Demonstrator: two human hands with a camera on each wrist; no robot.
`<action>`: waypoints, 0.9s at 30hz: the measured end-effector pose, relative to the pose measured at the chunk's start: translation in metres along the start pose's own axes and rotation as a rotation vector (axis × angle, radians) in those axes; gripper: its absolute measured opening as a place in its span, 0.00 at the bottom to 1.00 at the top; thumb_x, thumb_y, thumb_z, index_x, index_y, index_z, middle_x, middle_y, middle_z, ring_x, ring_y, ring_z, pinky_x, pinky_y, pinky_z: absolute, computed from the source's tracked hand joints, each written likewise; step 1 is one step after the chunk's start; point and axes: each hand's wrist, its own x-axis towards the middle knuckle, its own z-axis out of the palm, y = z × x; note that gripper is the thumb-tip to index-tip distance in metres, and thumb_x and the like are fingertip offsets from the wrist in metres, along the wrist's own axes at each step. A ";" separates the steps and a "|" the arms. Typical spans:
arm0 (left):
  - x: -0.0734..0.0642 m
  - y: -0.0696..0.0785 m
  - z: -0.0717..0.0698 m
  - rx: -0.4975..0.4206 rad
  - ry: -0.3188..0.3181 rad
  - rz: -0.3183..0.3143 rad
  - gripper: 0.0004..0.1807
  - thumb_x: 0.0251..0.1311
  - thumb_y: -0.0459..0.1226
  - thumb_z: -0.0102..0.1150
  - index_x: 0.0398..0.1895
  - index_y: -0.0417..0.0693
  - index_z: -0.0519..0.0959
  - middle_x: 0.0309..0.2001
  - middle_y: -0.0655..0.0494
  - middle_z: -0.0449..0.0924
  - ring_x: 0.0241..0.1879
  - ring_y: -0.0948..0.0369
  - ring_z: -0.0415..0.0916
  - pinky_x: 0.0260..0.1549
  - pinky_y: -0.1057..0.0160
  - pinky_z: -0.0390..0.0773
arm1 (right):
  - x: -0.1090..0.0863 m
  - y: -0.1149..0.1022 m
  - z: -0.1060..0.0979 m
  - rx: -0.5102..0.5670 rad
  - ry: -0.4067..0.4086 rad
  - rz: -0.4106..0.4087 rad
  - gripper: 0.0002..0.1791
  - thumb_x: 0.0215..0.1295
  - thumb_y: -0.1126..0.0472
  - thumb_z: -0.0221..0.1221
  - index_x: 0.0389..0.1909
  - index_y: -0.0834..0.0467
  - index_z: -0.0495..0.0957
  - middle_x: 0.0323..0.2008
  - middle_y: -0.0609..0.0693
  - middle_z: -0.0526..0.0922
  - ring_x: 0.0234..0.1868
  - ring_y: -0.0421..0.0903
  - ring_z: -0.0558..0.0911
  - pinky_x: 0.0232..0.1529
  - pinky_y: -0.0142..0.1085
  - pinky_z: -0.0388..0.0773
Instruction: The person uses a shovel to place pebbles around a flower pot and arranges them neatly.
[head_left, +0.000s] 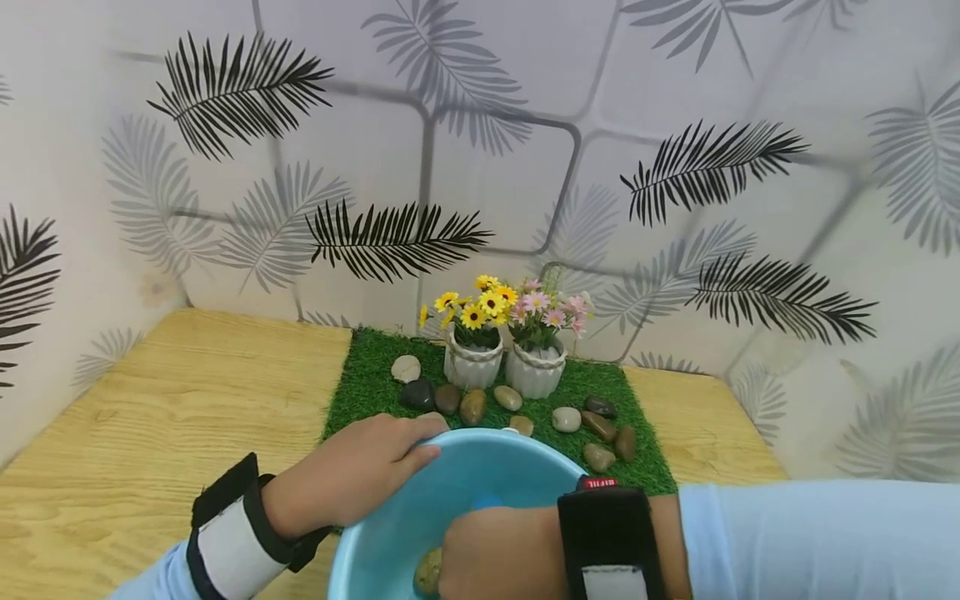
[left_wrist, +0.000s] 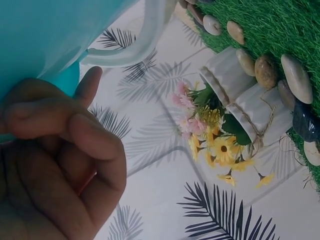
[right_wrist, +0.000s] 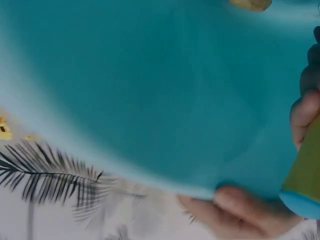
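Observation:
A light blue basin stands at the front, tilted in the wrist views. My left hand grips its left rim, thumb toward the inside; in the left wrist view the left hand's fingers are curled by the blue wall. Inside the basin is my right hand, a fist around an olive-green grip with a blue end; the rest of that tool is hidden. A yellowish-brown rounded lump lies in the basin beside the right hand; whether potato or stone, I cannot tell.
Behind the basin, a green turf mat lies on the wooden table. On it stand white pots with yellow flowers and pink flowers. Several smooth stones lie around them. A leaf-patterned wall rises behind.

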 end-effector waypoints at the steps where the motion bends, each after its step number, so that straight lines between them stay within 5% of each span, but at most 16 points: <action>1: 0.001 0.000 0.000 0.001 0.003 0.001 0.10 0.74 0.45 0.37 0.38 0.59 0.71 0.22 0.64 0.69 0.26 0.71 0.71 0.31 0.65 0.70 | -0.004 0.000 0.000 -0.001 0.038 0.023 0.20 0.69 0.49 0.50 0.14 0.42 0.68 0.12 0.38 0.60 0.15 0.35 0.56 0.21 0.27 0.47; 4: 0.001 0.000 0.002 0.010 0.003 -0.006 0.10 0.73 0.45 0.38 0.39 0.60 0.71 0.23 0.65 0.69 0.26 0.71 0.71 0.31 0.65 0.70 | -0.020 -0.001 -0.001 -0.004 0.128 0.122 0.21 0.69 0.49 0.50 0.14 0.42 0.67 0.11 0.38 0.59 0.15 0.35 0.55 0.21 0.28 0.46; 7: 0.002 0.000 0.002 0.023 0.000 -0.019 0.09 0.73 0.45 0.39 0.40 0.60 0.71 0.21 0.64 0.68 0.24 0.70 0.70 0.29 0.65 0.69 | -0.037 -0.002 0.000 -0.005 0.158 0.198 0.14 0.69 0.46 0.51 0.22 0.40 0.75 0.15 0.35 0.69 0.15 0.32 0.62 0.21 0.26 0.51; 12: 0.002 0.000 0.001 0.033 -0.010 -0.041 0.08 0.73 0.45 0.39 0.41 0.60 0.71 0.20 0.63 0.68 0.22 0.69 0.70 0.27 0.65 0.69 | -0.060 -0.003 0.012 0.137 0.259 0.303 0.08 0.65 0.45 0.55 0.36 0.43 0.79 0.24 0.36 0.79 0.21 0.29 0.73 0.24 0.21 0.60; 15: 0.001 0.000 0.000 0.035 -0.019 -0.052 0.08 0.73 0.45 0.39 0.40 0.59 0.70 0.21 0.63 0.67 0.22 0.69 0.69 0.28 0.65 0.69 | -0.064 -0.007 0.022 0.266 0.384 0.351 0.08 0.66 0.48 0.55 0.34 0.46 0.78 0.20 0.37 0.74 0.18 0.28 0.66 0.23 0.17 0.55; 19: 0.001 0.001 -0.001 0.033 -0.033 -0.055 0.08 0.73 0.45 0.39 0.41 0.59 0.71 0.21 0.63 0.67 0.23 0.69 0.70 0.28 0.65 0.69 | -0.061 -0.017 0.031 0.311 0.507 0.429 0.08 0.64 0.47 0.56 0.30 0.46 0.76 0.17 0.37 0.68 0.17 0.27 0.57 0.22 0.17 0.48; 27: 0.003 0.001 0.000 0.063 -0.026 -0.049 0.07 0.73 0.45 0.39 0.38 0.59 0.69 0.19 0.62 0.64 0.21 0.68 0.69 0.27 0.65 0.68 | -0.057 -0.039 0.028 0.466 0.480 0.638 0.05 0.64 0.53 0.58 0.28 0.43 0.79 0.15 0.33 0.65 0.17 0.25 0.56 0.21 0.16 0.50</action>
